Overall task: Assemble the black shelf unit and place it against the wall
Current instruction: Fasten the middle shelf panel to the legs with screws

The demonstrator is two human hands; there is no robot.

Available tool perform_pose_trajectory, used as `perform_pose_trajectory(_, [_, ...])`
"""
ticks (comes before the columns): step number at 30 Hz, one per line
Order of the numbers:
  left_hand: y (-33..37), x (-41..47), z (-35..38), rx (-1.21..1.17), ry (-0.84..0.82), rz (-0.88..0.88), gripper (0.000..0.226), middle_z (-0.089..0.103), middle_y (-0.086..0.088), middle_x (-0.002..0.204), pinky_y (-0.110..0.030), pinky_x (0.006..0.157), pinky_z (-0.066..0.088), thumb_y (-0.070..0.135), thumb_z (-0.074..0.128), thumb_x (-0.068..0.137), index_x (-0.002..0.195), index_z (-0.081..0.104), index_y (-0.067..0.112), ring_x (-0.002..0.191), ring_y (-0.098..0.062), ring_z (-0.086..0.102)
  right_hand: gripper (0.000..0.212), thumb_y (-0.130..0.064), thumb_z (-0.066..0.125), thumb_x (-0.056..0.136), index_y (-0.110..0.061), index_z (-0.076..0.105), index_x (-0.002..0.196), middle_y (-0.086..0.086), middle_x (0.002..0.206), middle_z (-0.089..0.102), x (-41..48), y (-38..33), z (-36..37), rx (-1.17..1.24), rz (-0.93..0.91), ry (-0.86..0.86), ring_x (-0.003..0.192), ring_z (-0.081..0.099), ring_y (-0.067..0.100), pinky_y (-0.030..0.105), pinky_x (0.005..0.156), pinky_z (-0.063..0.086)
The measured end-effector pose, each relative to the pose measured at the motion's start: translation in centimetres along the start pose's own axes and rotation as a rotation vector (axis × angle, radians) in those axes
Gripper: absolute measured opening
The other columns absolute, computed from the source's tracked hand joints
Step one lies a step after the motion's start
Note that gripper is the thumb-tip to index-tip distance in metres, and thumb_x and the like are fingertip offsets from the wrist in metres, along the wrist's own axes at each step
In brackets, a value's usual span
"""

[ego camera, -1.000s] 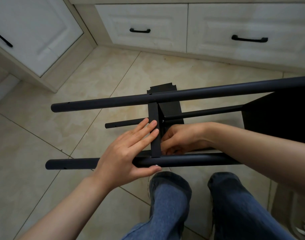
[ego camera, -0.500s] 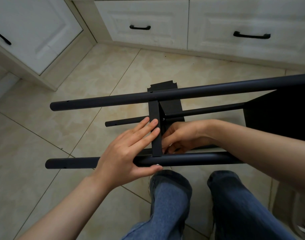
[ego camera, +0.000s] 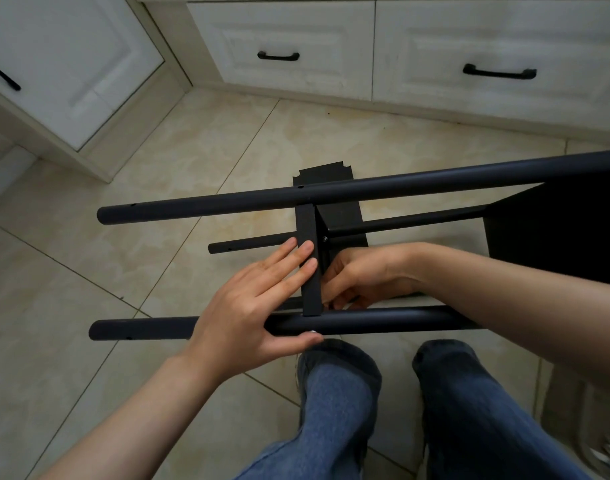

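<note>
Right grip fingertips hidden behind cross panel; held item indeterminate. Shelf unit cut off at right frame edge. Near pole partly covered by left grip.

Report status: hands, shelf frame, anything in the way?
Left hand flat on crossbar, thumb against near pole. Right hand curled behind crossbar at the joint; contents hidden. Shelf frame on its side. Loose black panel on floor beneath, not blocking.

— Any change?
— Hardly any. Just a small shuffle behind the panel by the fingers of the right hand, close above the near pole.
— Any shift of the wrist?
— Up a hair, then back down. Too slight to say more.
</note>
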State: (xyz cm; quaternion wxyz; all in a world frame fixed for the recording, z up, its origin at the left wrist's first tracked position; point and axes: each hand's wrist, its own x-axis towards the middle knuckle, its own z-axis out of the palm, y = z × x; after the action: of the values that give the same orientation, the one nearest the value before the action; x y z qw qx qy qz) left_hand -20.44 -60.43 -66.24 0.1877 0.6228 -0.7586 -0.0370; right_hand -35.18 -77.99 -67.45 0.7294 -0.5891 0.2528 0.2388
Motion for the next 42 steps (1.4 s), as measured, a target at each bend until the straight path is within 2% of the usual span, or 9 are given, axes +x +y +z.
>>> perform_pose_trajectory(10, [-0.6,0.8,-0.1,0.127,-0.008,0.004,0.082,0.034,-0.001,0.161,-0.04,0.114,0.04,0.064,0.058,0.088,0.151,0.043,0.013,0.153,-0.02,0.024,0.011,-0.016,0.065,0.091,-0.007,0.069,0.087,0.004,0.076,0.066,-0.9,-1.2,0.9,-0.109,0.0,0.194,0.07,0.061,0.013,0.026,0.071,0.048])
perform_pose_trajectory(15, [-0.9,1.7,0.0,0.231,0.045,-0.012,0.075,0.04,0.0,0.159,-0.039,0.11,0.041,0.062,0.051,0.092,0.149,0.047,0.013,0.152,-0.022,0.026,0.025,-0.022,0.056,0.099,-0.004,0.069,0.108,0.014,0.098,0.069,-2.6,-2.5,0.8,-0.309,-0.065,0.281,0.085,0.062,0.017,0.033,0.082,0.052])
perform_pose_trajectory(20, [0.2,0.9,0.3,0.281,0.072,-0.084,0.069,0.043,0.002,0.156,-0.036,0.11,0.039,0.058,0.047,0.093,0.146,0.051,0.014,0.15,-0.02,0.03,0.024,-0.027,0.057,0.099,-0.017,0.067,0.118,-0.009,0.106,0.065,-4.8,-3.5,1.9,-0.616,-0.075,0.327,0.096,0.06,0.008,0.02,0.083,0.043])
perform_pose_trajectory(25, [3.1,0.4,0.0,0.271,0.087,-0.274,0.057,0.06,0.001,0.142,-0.04,0.1,0.049,0.052,0.053,0.093,0.136,0.062,0.016,0.139,-0.023,0.049,0.035,-0.028,0.059,0.097,-0.017,0.061,0.131,0.0,0.125,0.065,-7.2,-2.7,3.3,-0.844,-0.073,0.47,0.113,0.061,0.016,0.028,0.097,0.048])
perform_pose_trajectory(29, [5.1,-0.2,-1.2,0.102,0.118,-0.493,0.038,0.074,0.002,0.109,-0.041,0.092,0.055,0.032,0.077,0.086,0.119,0.073,0.015,0.116,-0.021,0.064,0.035,-0.018,0.057,0.095,-0.023,0.06,0.13,0.002,0.123,0.067,-8.6,-1.8,3.9,-0.958,-0.067,0.523,0.11,0.062,0.021,0.037,0.097,0.051])
perform_pose_trajectory(35, [6.8,-2.5,-2.7,-0.225,0.393,-0.801,0.022,0.066,0.019,0.096,-0.017,0.086,0.048,0.015,0.074,0.089,0.098,0.07,0.035,0.094,0.003,0.061,0.042,-0.01,0.053,0.093,-0.026,0.056,0.132,0.003,0.124,0.063,-9.5,-1.1,3.9,-1.021,-0.059,0.551,0.11,0.06,0.023,0.039,0.095,0.051])
perform_pose_trajectory(38, [7.8,-2.7,-3.1,-0.406,0.449,-1.016,0.017,0.068,0.01,0.075,-0.019,0.07,0.05,0.019,0.073,0.09,0.078,0.068,0.029,0.077,-0.005,0.065,0.038,-0.011,0.056,0.093,-0.024,0.058,0.129,0.003,0.123,0.064,-9.5,-1.2,3.6,-1.034,-0.056,0.543,0.108,0.06,0.023,0.038,0.094,0.051])
perform_pose_trajectory(40, [7.5,-3.0,-2.7,-0.598,0.414,-1.217,0.014,0.071,0.0,0.074,-0.026,0.067,0.053,0.026,0.071,0.092,0.083,0.071,0.015,0.076,-0.018,0.07,0.035,-0.013,0.056,0.093,-0.022,0.058,0.127,0.006,0.122,0.063,-9.4,-1.3,3.5,-1.052,-0.048,0.529,0.107,0.061,0.025,0.041,0.094,0.052])
perform_pose_trajectory(42, [6.7,-3.2,-2.0,-1.026,0.402,-1.409,0.027,0.075,-0.011,0.088,-0.031,0.071,0.057,0.031,0.069,0.092,0.099,0.069,0.004,0.082,-0.025,0.075,0.032,-0.016,0.056,0.093,-0.022,0.058,0.125,0.008,0.12,0.063,-9.4,-1.4,3.3,-1.083,-0.028,0.509,0.106,0.061,0.029,0.044,0.092,0.052])
